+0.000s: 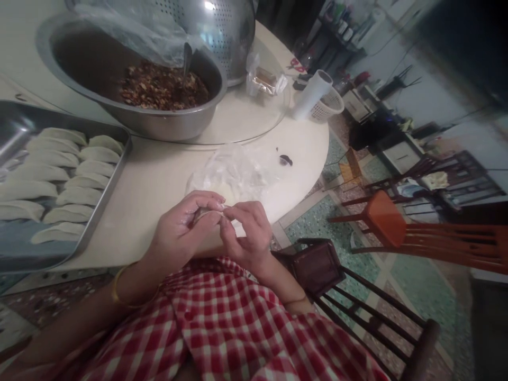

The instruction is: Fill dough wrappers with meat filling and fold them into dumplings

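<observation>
My left hand (180, 233) and my right hand (246, 233) meet at the table's near edge, both closed around a small dumpling (203, 212) whose pale dough shows between the fingers. The fingertips of both hands pinch its rim. Just beyond them lies a clear plastic bag (234, 174) with pale dough wrappers in it. A metal tray (107, 203) at the left carries several folded dumplings in rows. Behind it stands a large steel bowl (166, 124) with dark minced filling (162, 90) and a spoon (186, 58) standing in it.
A steel colander (226, 32) stands behind the bowl. A white roll (311, 92), a small basket (331, 103) and a plastic packet (264, 79) sit at the table's far side. Dark wooden chairs (317, 267) and an orange chair (400, 227) stand to the right on a tiled floor.
</observation>
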`<action>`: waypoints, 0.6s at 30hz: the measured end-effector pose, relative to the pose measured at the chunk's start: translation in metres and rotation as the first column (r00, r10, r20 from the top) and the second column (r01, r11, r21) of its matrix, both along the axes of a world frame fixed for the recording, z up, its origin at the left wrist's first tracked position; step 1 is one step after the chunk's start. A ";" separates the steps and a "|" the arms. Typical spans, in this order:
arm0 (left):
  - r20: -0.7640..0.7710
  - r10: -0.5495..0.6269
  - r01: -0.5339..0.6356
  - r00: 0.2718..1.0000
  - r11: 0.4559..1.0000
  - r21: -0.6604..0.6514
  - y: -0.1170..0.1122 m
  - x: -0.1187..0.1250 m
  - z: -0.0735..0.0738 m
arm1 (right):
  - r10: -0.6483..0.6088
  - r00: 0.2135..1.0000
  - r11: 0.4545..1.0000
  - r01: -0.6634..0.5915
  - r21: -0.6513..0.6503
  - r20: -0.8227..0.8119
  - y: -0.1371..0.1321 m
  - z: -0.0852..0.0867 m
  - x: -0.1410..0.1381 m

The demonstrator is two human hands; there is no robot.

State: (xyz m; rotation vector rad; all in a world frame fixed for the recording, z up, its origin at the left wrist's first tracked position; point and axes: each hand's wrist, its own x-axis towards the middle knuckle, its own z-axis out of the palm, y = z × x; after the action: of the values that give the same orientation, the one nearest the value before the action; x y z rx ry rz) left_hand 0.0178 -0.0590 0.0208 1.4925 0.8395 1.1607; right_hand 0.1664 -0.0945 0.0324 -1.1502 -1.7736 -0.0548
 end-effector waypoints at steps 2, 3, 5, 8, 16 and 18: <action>-0.010 -0.003 0.003 1.000 1.000 0.023 -0.002 0.001 0.000 | -0.045 0.999 0.998 0.045 0.052 0.007 0.001 -0.002 -0.003; -0.021 -0.002 0.003 1.000 1.000 0.031 -0.002 0.001 0.001 | -0.065 0.998 0.995 0.064 0.073 0.011 0.002 -0.003 -0.004; -0.058 -0.003 0.005 0.998 1.000 0.024 -0.004 0.001 0.000 | -0.098 0.995 0.991 0.096 0.095 0.016 0.004 -0.006 -0.006; -0.102 0.011 -0.014 0.995 1.000 -0.027 -0.004 -0.001 -0.003 | -0.098 0.995 0.992 0.097 0.079 0.015 0.004 -0.008 -0.006; -0.056 0.088 -0.093 0.995 0.991 -0.095 -0.001 0.000 -0.007 | -0.120 0.993 0.992 0.120 0.031 -0.006 0.000 -0.004 0.000; -0.069 0.086 -0.092 0.994 0.991 -0.100 0.000 0.001 -0.005 | -0.143 0.990 0.989 0.143 0.039 0.003 0.001 -0.007 -0.001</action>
State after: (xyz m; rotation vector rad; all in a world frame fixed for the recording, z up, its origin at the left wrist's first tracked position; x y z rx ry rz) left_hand 0.0191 -0.0593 0.0161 1.4259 1.0045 1.1219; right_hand 0.1659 -0.0935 0.0257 -1.2485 -1.6857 -0.1776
